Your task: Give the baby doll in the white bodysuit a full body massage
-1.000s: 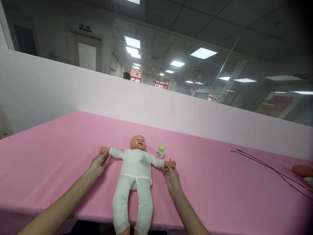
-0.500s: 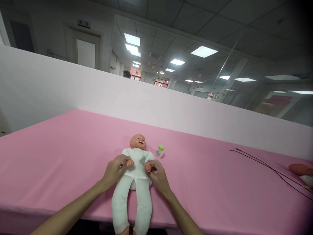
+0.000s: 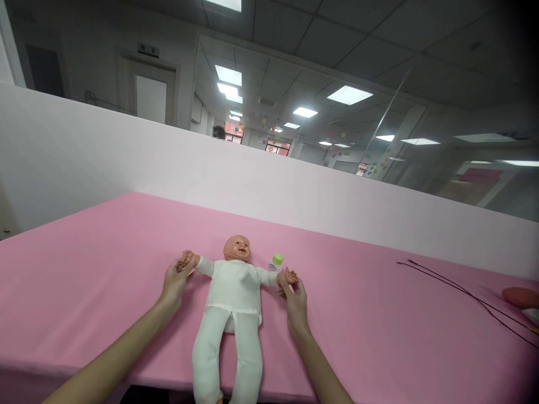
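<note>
A baby doll (image 3: 234, 289) in white cloth clothes lies on its back on the pink table cover, its head away from me and its arms spread out to both sides. My left hand (image 3: 176, 280) grips the doll's hand on the left side. On the right side, my right hand (image 3: 295, 300) is closed on the doll's other hand. Just behind that arm stands a small clear bottle with a green cap (image 3: 277, 260), its lower part hidden. The doll's legs reach over the table's front edge, and its feet are mostly out of view.
The pink table cover (image 3: 357, 314) runs up to a low white partition (image 3: 295, 185). Thin black cables (image 3: 458, 286) lie at the right, beside an orange-brown rounded object (image 3: 520, 297) at the frame's edge. Past the partition, the top of a person's head shows, blurred.
Both my hands have moved apart, drawing the doll's arms from over its chest out to the sides. The doll's right-side arm now partly covers the bottle. The view has shifted slightly.
</note>
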A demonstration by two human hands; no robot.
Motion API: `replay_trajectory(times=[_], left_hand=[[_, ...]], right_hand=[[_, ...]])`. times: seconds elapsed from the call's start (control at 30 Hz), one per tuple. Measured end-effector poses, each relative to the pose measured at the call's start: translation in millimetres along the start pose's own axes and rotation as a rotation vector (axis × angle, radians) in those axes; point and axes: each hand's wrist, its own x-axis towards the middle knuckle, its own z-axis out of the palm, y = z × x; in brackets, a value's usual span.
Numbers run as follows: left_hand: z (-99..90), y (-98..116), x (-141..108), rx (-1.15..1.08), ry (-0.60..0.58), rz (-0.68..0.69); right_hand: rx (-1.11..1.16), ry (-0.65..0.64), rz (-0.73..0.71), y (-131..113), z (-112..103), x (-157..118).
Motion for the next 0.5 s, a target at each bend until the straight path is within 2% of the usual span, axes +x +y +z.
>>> replay_trajectory(times=[0.1, 0.17, 0.27, 0.37, 0.43, 0.5], left_hand=[[12.8, -0.3, -20.8, 0.314, -0.296, 0.31], [15.6, -6.3, -33.1, 0.524, -0.469, 0.437], [12.3, -18.0, -45.1, 0.749, -0.634, 0.619], [8.0, -21.8, -48.1, 0.849, -0.673, 0.728], [7.4, -17.8, -46.1, 0.881, -0.667, 0.717], [7.0, -11.2, -41.7, 0.87, -0.608, 0.652]], right_hand=[[-0.174, -0.25, -0.182, -12.0, 17.6, -16.0], [-0.36, -0.461, -0.354, -10.6, 23.6, -27.9], [-0.656, -0.677, -0.545, -0.4, 23.9, -41.2], [-0.771, -0.726, -0.607, 5.8, 21.7, -43.9], [-0.725, -0.719, -0.576, 4.8, 21.9, -40.1], [-0.596, -0.624, -0.488, 1.7, 22.4, -33.3]])
